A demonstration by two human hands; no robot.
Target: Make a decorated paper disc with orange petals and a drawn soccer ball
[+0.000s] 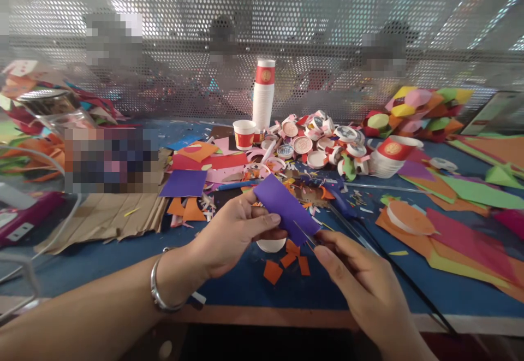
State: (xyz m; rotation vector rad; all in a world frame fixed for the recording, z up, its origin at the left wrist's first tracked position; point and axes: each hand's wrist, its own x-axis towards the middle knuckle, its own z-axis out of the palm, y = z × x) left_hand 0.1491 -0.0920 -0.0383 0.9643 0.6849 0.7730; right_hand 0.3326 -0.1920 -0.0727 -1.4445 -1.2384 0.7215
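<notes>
A strip of purple paper [282, 205] is pinched between the thumb and fingers of my left hand [235, 224], which wears a silver bangle at the wrist. My right hand [356, 273] closes around small scissors [307, 235]; their thin metal blades lie at the paper's lower right edge, and the handles are hidden in my fingers. Beneath the paper, a white round piece [271, 245] shows in part. Several small orange paper pieces [272, 272] lie on the blue table just below the hands.
Paper cups stand in a tall stack [262, 93] at the back. A heap of cut cup bottoms [303, 145] spreads beside it. Coloured sheets [470, 241] cover the right side; flattened cardboard [110, 219] lies left. A perforated metal panel [319, 39] rises behind.
</notes>
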